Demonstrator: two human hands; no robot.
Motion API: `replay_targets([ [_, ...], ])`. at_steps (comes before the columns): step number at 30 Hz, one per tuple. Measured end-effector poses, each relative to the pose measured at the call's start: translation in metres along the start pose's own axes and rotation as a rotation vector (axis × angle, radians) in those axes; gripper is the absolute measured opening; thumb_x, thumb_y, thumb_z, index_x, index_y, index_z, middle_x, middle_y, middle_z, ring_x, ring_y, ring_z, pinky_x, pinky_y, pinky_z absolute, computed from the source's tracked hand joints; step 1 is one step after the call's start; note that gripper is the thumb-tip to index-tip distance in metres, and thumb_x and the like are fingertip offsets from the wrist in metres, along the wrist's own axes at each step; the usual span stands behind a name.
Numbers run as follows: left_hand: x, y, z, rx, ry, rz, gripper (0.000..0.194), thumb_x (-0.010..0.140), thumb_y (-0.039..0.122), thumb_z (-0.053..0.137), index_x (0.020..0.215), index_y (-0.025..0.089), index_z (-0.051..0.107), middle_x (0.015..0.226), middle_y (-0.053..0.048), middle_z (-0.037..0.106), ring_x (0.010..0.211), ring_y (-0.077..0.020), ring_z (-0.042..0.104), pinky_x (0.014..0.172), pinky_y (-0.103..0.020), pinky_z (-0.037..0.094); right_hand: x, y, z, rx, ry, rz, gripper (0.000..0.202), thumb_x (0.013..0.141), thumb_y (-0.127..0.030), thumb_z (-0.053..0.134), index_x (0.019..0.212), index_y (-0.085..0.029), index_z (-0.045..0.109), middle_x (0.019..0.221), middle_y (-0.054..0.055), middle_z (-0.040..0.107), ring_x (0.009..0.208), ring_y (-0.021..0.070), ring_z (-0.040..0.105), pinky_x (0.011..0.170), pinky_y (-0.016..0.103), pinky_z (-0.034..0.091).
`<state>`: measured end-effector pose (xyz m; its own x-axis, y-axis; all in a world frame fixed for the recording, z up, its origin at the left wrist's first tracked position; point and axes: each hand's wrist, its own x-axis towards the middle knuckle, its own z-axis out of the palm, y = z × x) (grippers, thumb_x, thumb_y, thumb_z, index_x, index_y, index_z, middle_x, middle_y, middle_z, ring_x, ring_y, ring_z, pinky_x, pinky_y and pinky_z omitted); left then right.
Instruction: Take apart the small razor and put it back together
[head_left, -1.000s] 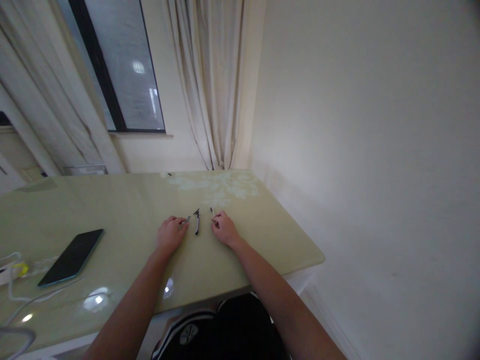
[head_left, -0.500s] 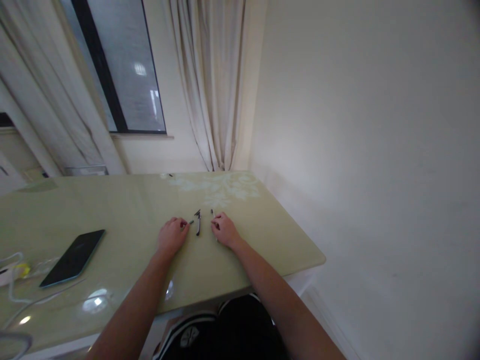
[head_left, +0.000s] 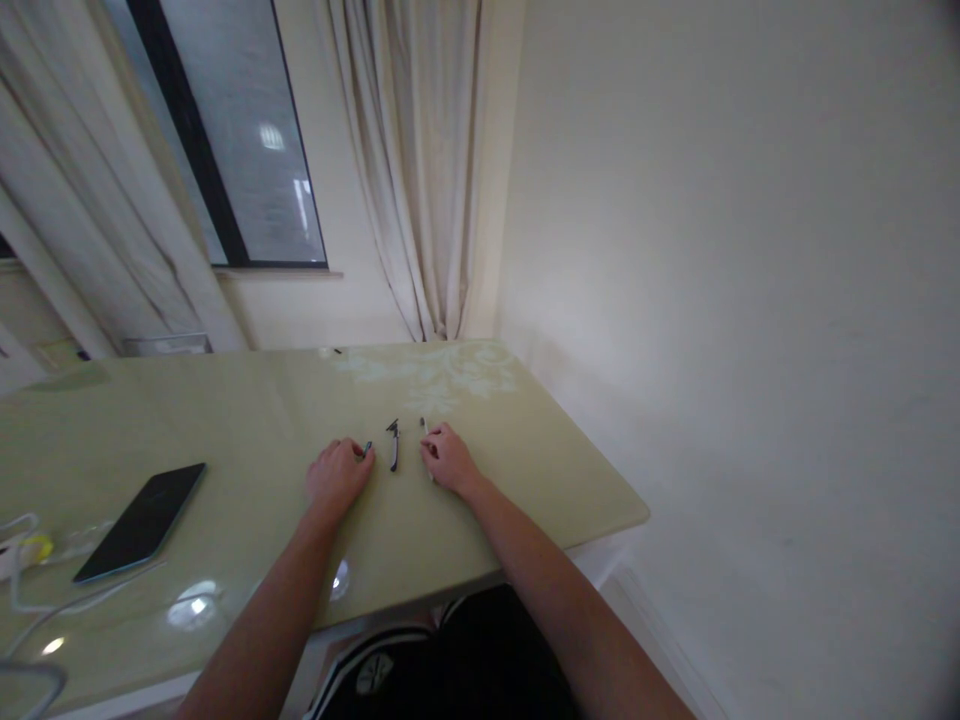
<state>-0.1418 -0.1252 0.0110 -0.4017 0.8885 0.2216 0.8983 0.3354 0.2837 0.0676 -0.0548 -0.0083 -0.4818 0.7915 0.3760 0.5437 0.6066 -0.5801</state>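
A dark razor-like object (head_left: 394, 447) lies upright in the view on the pale green table (head_left: 255, 410), between my two hands. To its left, my left hand (head_left: 341, 476) is closed on a small dark item (head_left: 367, 448), mostly covered by the fingertips. On the other side, my right hand (head_left: 448, 460) pinches a thin, light-coloured stick with a dark head (head_left: 423, 422). The stick's head shows beyond the fingers and its lower end shows below them.
A dark tablet (head_left: 142, 522) lies on the left of the table, near white cables (head_left: 22, 590) and a white and yellow item (head_left: 30, 550). A tiny dark piece (head_left: 337, 351) is by the far edge. A wall stands at the right.
My left hand has moved slightly left, away from the razor-like object, and the small item in its fingers has turned more upright. My right hand stays nearly still.
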Motion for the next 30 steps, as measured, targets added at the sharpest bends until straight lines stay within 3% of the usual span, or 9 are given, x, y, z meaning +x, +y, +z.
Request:
replay_targets([
  [8, 0.003, -0.002, -0.001, -0.060, -0.031, -0.024, 0.038, 0.091, 0.048, 0.049, 0.097, 0.019, 0.073, 0.106, -0.016, 0.076, 0.099, -0.0341, 0.071, 0.083, -0.044, 0.053, -0.001, 0.001, 0.001, 0.035, 0.020, 0.013, 0.016, 0.092, -0.014, 0.062, 0.103, -0.014, 0.075, 0.108, 0.008, 0.061, 0.076, 0.0120, 0.058, 0.084, 0.028, 0.050],
  [13, -0.009, 0.018, -0.004, -0.014, 0.092, 0.155, 0.048, 0.097, 0.057, 0.040, 0.090, 0.020, 0.070, 0.101, -0.014, 0.074, 0.098, -0.0305, 0.070, 0.085, -0.040, 0.051, -0.001, 0.001, 0.001, 0.048, 0.032, 0.020, 0.017, 0.093, -0.015, 0.063, 0.104, -0.015, 0.075, 0.107, 0.008, 0.060, 0.075, 0.0120, 0.058, 0.083, 0.028, 0.050],
  [15, -0.014, 0.029, -0.003, 0.048, 0.035, 0.228, 0.049, 0.096, 0.060, 0.041, 0.087, 0.020, 0.069, 0.095, -0.014, 0.074, 0.094, -0.0309, 0.070, 0.083, -0.040, 0.050, 0.000, 0.001, 0.001, 0.056, 0.038, 0.025, 0.017, 0.093, -0.015, 0.063, 0.104, -0.015, 0.075, 0.108, 0.008, 0.060, 0.077, 0.0128, 0.058, 0.083, 0.028, 0.050],
  [18, -0.020, 0.039, -0.002, 0.134, -0.040, 0.261, 0.037, 0.096, 0.048, 0.045, 0.087, 0.020, 0.068, 0.091, -0.014, 0.074, 0.091, -0.0308, 0.070, 0.079, -0.040, 0.048, 0.001, -0.001, -0.001, 0.071, 0.070, 0.031, 0.014, 0.094, -0.017, 0.063, 0.102, -0.015, 0.075, 0.106, 0.007, 0.060, 0.082, 0.0140, 0.058, 0.083, 0.028, 0.049],
  [20, -0.020, 0.040, -0.002, 0.128, -0.009, 0.257, 0.032, 0.097, 0.040, 0.044, 0.088, 0.020, 0.067, 0.090, -0.013, 0.073, 0.088, -0.0291, 0.069, 0.078, -0.038, 0.047, 0.001, -0.002, -0.003, 0.078, 0.107, 0.024, 0.015, 0.098, -0.023, 0.062, 0.097, -0.015, 0.075, 0.101, 0.006, 0.060, 0.085, 0.0149, 0.058, 0.084, 0.028, 0.047],
  [22, -0.020, 0.039, -0.003, 0.063, 0.083, 0.271, 0.032, 0.100, 0.038, 0.042, 0.088, 0.021, 0.065, 0.089, -0.011, 0.073, 0.087, -0.0273, 0.068, 0.079, -0.037, 0.047, 0.000, -0.005, -0.005, 0.108, 0.141, 0.011, 0.028, 0.103, -0.032, 0.056, 0.090, -0.015, 0.074, 0.095, 0.005, 0.060, 0.087, 0.0157, 0.058, 0.087, 0.029, 0.046],
  [25, -0.023, 0.041, -0.003, -0.086, 0.208, 0.406, 0.034, 0.103, 0.040, 0.040, 0.088, 0.021, 0.065, 0.089, -0.009, 0.072, 0.089, -0.0245, 0.066, 0.085, -0.035, 0.046, 0.000, -0.011, -0.006, 0.252, 0.168, -0.013, 0.046, 0.107, -0.045, 0.044, 0.086, -0.016, 0.073, 0.091, 0.005, 0.061, 0.091, 0.0166, 0.059, 0.089, 0.029, 0.045],
  [28, -0.028, 0.048, -0.002, -0.183, 0.176, 0.608, 0.034, 0.103, 0.042, 0.042, 0.093, 0.021, 0.067, 0.095, -0.010, 0.072, 0.093, -0.0241, 0.064, 0.091, -0.036, 0.045, 0.002, -0.019, -0.006, 0.511, 0.137, -0.002, 0.053, 0.106, -0.057, 0.040, 0.093, -0.016, 0.071, 0.088, 0.005, 0.064, 0.086, 0.0166, 0.062, 0.082, 0.028, 0.047],
  [30, -0.030, 0.052, -0.001, -0.241, 0.121, 0.672, 0.033, 0.103, 0.042, 0.044, 0.095, 0.022, 0.069, 0.098, -0.010, 0.073, 0.096, -0.0243, 0.064, 0.094, -0.037, 0.045, 0.004, -0.022, -0.010, 0.668, 0.123, 0.020, 0.054, 0.103, -0.062, 0.041, 0.093, -0.017, 0.068, 0.084, 0.004, 0.064, 0.078, 0.0160, 0.061, 0.073, 0.026, 0.047],
])
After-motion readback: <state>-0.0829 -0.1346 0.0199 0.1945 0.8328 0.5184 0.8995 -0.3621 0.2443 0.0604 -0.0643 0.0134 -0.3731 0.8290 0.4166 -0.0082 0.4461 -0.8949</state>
